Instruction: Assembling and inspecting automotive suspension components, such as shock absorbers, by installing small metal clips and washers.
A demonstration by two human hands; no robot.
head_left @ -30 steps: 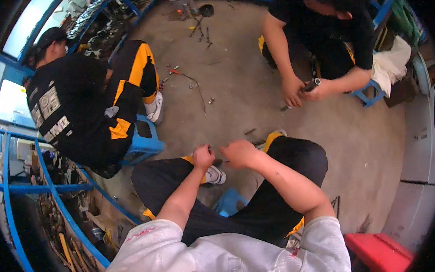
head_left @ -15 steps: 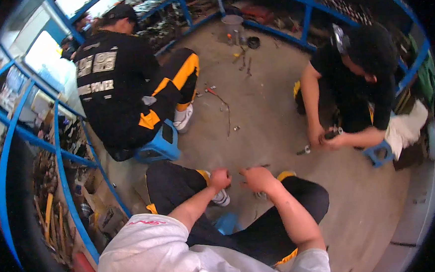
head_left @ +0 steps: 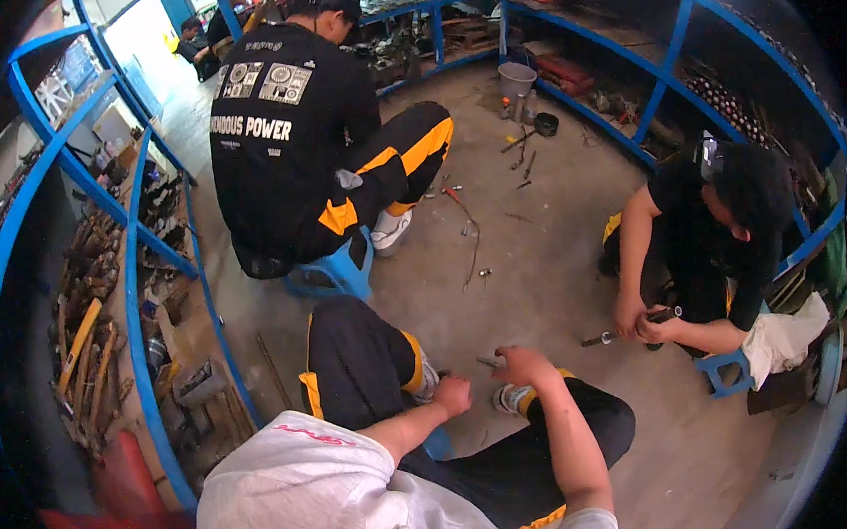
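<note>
Low over the floor between my knees, my left hand point(head_left: 453, 395) is closed in a fist, its fingertips turned away from view. Whatever it may hold is hidden. A short gap to the right, my right hand point(head_left: 524, 366) pinches a small, slim grey metal piece point(head_left: 491, 362) whose end points toward the left hand. The piece is too small to name more closely. My shoes point(head_left: 511, 398) are beneath and beside the hands.
Ahead left, a person in black sits on a blue stool point(head_left: 332, 273). At right another person handles a dark tubular part point(head_left: 666, 315). A red-handled cord point(head_left: 469, 218) and small parts lie on the floor. Blue racks point(head_left: 134, 282) surround us; a bucket point(head_left: 517, 79) stands far back.
The view has swung, so the surroundings appear farther right and lower. My hands remain close together; the grey piece at my right fingertips now shows more plainly.
</note>
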